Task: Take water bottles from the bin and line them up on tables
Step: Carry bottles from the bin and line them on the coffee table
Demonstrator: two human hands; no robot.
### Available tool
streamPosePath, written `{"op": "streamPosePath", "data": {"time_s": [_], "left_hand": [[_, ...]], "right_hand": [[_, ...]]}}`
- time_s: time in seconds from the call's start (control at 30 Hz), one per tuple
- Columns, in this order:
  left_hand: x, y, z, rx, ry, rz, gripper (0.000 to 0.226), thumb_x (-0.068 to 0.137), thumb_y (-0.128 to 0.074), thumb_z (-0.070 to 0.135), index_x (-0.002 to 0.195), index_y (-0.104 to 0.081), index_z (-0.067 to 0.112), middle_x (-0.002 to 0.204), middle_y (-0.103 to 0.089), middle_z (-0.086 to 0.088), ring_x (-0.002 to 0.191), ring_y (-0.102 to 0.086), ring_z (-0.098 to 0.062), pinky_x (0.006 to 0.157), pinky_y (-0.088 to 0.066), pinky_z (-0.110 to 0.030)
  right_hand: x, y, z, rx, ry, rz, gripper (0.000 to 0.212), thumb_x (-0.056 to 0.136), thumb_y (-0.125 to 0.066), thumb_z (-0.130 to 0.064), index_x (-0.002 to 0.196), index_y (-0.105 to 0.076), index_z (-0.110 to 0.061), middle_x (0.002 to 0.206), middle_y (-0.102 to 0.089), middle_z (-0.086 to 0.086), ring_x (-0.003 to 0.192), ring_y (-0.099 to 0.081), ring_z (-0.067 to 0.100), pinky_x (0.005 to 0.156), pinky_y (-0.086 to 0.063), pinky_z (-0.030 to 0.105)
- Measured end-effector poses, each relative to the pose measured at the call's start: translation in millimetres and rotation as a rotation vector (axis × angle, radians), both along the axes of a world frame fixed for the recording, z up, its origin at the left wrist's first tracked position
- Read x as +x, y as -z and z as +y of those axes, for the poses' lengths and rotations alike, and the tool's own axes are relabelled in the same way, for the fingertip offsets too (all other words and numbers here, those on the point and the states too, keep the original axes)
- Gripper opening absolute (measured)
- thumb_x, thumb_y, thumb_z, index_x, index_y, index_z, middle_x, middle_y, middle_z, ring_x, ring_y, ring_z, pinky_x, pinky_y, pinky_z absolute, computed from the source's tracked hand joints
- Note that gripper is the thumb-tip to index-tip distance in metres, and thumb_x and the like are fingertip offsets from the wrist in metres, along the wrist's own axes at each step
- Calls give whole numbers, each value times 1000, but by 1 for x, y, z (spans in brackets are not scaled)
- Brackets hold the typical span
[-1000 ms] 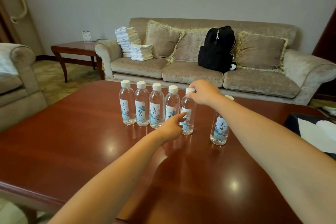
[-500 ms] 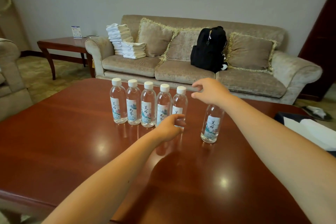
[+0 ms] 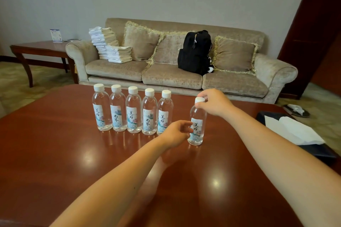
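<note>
Several clear water bottles (image 3: 133, 110) with white caps stand side by side in a row on the glossy wooden table (image 3: 55, 153). One more bottle (image 3: 198, 116) stands apart, a little to the right of the row and nearer to me. My right hand (image 3: 214, 103) pinches this bottle's cap from above. My left hand (image 3: 175, 134) reaches in low from the left, fingers loosely curled, fingertips touching the bottle's label near its base. No bin is in view.
A dark box with white paper (image 3: 291, 129) lies at the table's right edge. Behind the table is a beige sofa (image 3: 166, 77) with a black backpack (image 3: 195, 51) and stacked towels (image 3: 110, 46). A side table (image 3: 40, 48) stands far left.
My right hand left the fifth bottle's cap and took the separate bottle's cap. My left hand slid right from the fifth bottle's base to the separate bottle. My view shifted.
</note>
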State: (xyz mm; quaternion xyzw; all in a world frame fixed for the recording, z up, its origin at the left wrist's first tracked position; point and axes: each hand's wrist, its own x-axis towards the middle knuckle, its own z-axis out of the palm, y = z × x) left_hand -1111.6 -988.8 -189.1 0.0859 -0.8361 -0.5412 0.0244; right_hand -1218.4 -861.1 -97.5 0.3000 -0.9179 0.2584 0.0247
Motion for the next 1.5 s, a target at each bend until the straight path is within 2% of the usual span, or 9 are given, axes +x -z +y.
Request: {"op": "streamPosePath", "data": {"time_s": [0.23,0.33,0.5,0.83,1.03,1.17,1.27,1.4,1.5], "left_hand": [[2,1,-8,18,-28,16,53,94,-46,-9,143,-44,9,137,-56,-10,127,-54,-21,84,-51,-20],[5,3,-15,3,-42,14,57,92,-46,-11,145,-40,8,141,-53,-11,132,-49,-19,98,-48,-27],[6,7,-21,-8,-60,9,61,93,-50,-9,148,-36,11,145,-50,-8,135,-47,-21,109,-43,-38],[6,8,-25,-26,-69,18,61,94,-51,-6,150,-34,12,147,-48,-7,137,-44,-21,112,-39,-37],[8,6,-28,-25,-66,50,60,93,-56,-2,148,-37,14,142,-53,-5,132,-49,-20,107,-44,-37],[26,19,-34,-38,-80,109,53,93,-60,7,143,-45,17,135,-57,-1,121,-55,-13,99,-44,-24],[46,46,-41,-182,-103,120,49,93,-61,18,140,-49,23,136,-58,5,124,-55,-9,106,-43,-29],[72,69,-40,-513,-119,96,49,93,-58,38,140,-46,33,140,-50,15,126,-50,-7,102,-43,-27],[82,77,-38,-723,-82,105,52,95,-51,50,143,-43,32,147,-43,13,140,-34,-13,117,-27,-34]], "right_hand": [[0,3,-27,-11,-49,38,10,87,-67,-21,93,-72,-15,91,-71,9,85,-66,27,73,-55,41],[2,4,-41,6,-60,65,12,88,-66,-21,93,-72,-13,91,-71,10,86,-66,29,76,-55,45],[-1,4,-53,34,-27,85,15,90,-64,-23,97,-73,-14,92,-72,9,87,-65,27,73,-54,39],[-4,5,-61,25,-46,77,14,88,-65,-23,94,-73,-14,92,-72,9,86,-66,28,73,-55,40],[-6,5,-53,-64,-79,2,36,88,-70,-25,123,-66,-14,126,-66,6,115,-61,24,95,-51,41],[10,33,-31,-322,-39,-35,52,91,-66,-31,141,-51,-26,136,-59,-1,118,-59,15,99,-50,42],[33,83,-6,-336,5,45,45,94,-60,-29,138,-53,-28,136,-58,-5,123,-54,13,103,-47,41],[64,139,16,-135,14,19,49,96,-57,-37,144,-47,-30,149,-43,-7,140,-35,14,110,-35,34],[80,160,20,45,-8,-20,55,98,-50,-48,150,-37,-36,157,-31,-8,147,-24,14,116,-29,37]]}}
